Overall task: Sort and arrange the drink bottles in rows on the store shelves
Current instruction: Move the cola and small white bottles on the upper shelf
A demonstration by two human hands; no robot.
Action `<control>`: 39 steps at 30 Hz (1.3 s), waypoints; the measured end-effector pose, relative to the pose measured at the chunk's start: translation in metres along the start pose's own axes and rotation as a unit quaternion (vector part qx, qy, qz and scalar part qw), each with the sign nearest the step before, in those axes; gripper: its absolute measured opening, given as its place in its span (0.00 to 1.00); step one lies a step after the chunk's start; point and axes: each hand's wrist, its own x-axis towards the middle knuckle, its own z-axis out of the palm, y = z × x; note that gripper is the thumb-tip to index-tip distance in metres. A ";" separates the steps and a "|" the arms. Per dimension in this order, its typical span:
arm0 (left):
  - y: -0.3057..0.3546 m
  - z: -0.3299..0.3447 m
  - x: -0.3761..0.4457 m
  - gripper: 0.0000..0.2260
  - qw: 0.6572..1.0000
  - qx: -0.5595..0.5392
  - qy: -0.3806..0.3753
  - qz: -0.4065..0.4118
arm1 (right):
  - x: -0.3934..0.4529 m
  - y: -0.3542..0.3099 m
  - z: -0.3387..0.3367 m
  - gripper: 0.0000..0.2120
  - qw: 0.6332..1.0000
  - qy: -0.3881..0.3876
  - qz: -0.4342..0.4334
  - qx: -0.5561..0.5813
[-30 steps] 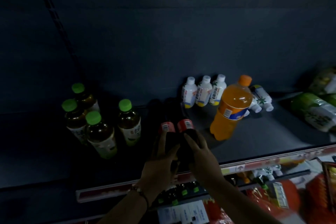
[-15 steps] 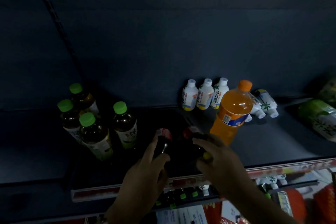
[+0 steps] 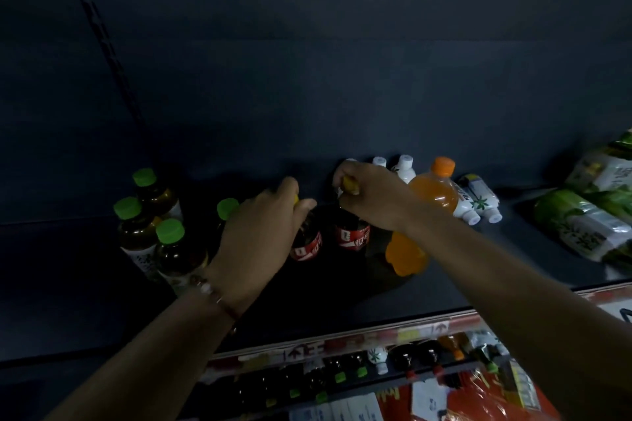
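Dark shelf point(image 3: 444, 284); upright cola bottles point(image 3: 352, 232), caps in left hand point(image 3: 263, 225), right hand point(image 3: 372, 198) grip.

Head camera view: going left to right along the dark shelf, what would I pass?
Green-capped tea bottles → left hand on a cola bottle → right hand on a second cola bottle → orange soda bottle → white bottles lying down → green packs.

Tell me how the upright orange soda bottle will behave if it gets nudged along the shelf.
The orange soda bottle looks nearly full, so probably heavy and hard to slide. Standing tall and narrow, it may tip rather than glide. If it falls, its round body would likely roll toward the lying white bottles.
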 end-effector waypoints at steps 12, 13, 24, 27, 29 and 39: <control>-0.006 0.022 0.034 0.19 0.998 0.023 0.036 0.036 | -0.022 -0.002 0.022 0.30 0.993 0.118 0.007 0.022; -0.005 0.022 0.033 0.18 0.998 0.023 0.045 0.040 | -0.025 -0.002 0.022 0.30 0.992 0.126 0.011 0.024; 0.009 0.034 0.038 0.20 0.985 -0.157 0.011 0.063 | -0.082 0.003 0.019 0.29 0.989 0.140 -0.022 0.047; 0.016 0.039 0.037 0.23 0.988 -0.148 0.009 0.050 | -0.100 0.022 0.020 0.26 0.991 0.121 -0.023 0.047; 0.019 0.041 0.032 0.26 0.990 -0.127 0.040 0.050 | -0.111 0.040 0.019 0.24 0.992 0.105 -0.021 0.061; 0.103 0.091 -0.055 0.16 0.969 -0.084 0.061 0.225 | -0.135 0.179 -0.018 0.17 0.989 0.075 -0.091 0.087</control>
